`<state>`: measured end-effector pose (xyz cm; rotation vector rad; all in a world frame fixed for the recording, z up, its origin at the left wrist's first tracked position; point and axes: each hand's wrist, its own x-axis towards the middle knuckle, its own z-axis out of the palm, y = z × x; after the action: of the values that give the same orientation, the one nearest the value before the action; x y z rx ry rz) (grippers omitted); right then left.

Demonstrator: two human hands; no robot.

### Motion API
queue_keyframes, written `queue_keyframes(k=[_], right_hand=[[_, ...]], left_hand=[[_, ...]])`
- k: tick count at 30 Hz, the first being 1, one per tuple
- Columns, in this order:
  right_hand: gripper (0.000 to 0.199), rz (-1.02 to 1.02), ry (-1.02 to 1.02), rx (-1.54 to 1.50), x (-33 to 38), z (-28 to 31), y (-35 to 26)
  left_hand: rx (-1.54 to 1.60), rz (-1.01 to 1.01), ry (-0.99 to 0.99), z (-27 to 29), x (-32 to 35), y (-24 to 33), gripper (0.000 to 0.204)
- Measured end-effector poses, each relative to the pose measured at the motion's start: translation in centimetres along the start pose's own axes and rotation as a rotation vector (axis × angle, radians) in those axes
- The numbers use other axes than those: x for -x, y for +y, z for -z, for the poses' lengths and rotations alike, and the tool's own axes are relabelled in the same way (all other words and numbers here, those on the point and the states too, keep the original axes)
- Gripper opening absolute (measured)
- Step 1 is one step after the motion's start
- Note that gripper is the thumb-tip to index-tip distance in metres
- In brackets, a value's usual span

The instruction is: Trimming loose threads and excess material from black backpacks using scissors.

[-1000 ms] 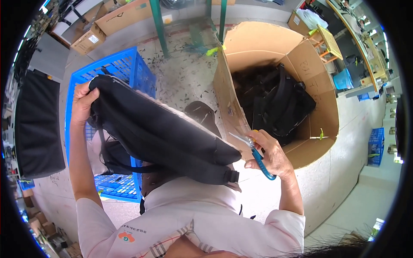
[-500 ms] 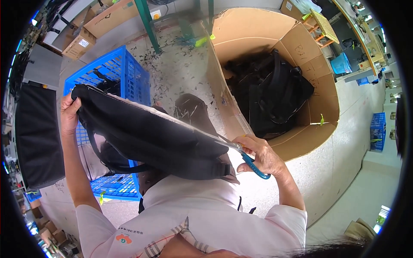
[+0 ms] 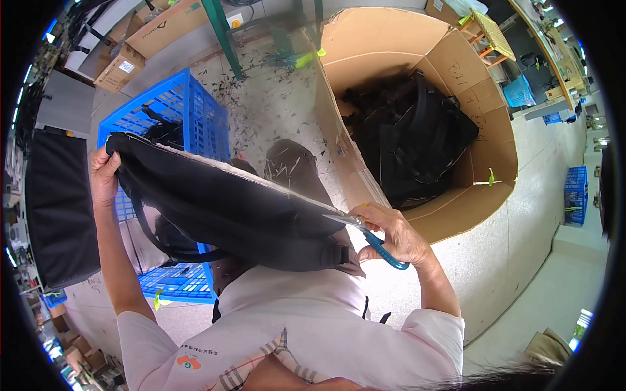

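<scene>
A black fabric bag (image 3: 215, 202) with straps and a buckle lies across my lap, its pale raw edge running along the top side. My left hand (image 3: 105, 174) is closed round the bag's far left end and pulls that edge fairly straight. In my right hand (image 3: 394, 236) is a pair of scissors (image 3: 385, 251) with blue-green handles. The metal blades point left and lie at the right end of the pale edge. Whether fabric sits between the blades is too small to tell.
To the right stands a large open cardboard box (image 3: 482, 166) holding several black bags (image 3: 424, 143). A blue plastic crate (image 3: 210, 124) with black pieces is on the left, beside a black padded panel (image 3: 60, 208). Dark scraps (image 3: 251, 98) litter the floor ahead.
The scissor blades were spread at the edge and now look closer together. My left hand and the bag's left end have dropped slightly.
</scene>
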<state>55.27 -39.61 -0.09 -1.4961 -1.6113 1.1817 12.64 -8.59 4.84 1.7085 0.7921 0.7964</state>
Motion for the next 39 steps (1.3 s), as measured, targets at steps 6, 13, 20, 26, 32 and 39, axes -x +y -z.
queue_keyframes(k=[6,13,20,26,32,39], right_hand=[[0.056,0.004,-0.026,0.021,-0.4,0.2,0.2],[0.057,0.012,0.012,0.003,-0.6,0.1,0.0],[0.059,0.081,0.002,0.050,-1.5,0.9,-1.0],[0.056,0.100,-0.050,0.122,-2.4,1.4,-2.7],[0.052,0.069,-0.042,0.185,-1.9,1.0,-3.1],[0.049,0.229,0.045,0.313,-3.8,1.0,-5.1]], left_hand=[[0.006,-0.018,0.026,-0.1,-0.2,0.0,0.021],[-0.026,-0.018,0.044,0.1,-0.1,-0.5,0.022],[-0.016,-0.018,-0.005,-0.1,0.0,0.6,0.024],[-0.027,-0.010,0.033,-0.6,0.4,0.8,0.023],[-0.036,0.004,0.064,-0.3,1.0,0.6,0.022],[-0.042,0.007,0.101,-1.3,1.3,1.5,0.023]])
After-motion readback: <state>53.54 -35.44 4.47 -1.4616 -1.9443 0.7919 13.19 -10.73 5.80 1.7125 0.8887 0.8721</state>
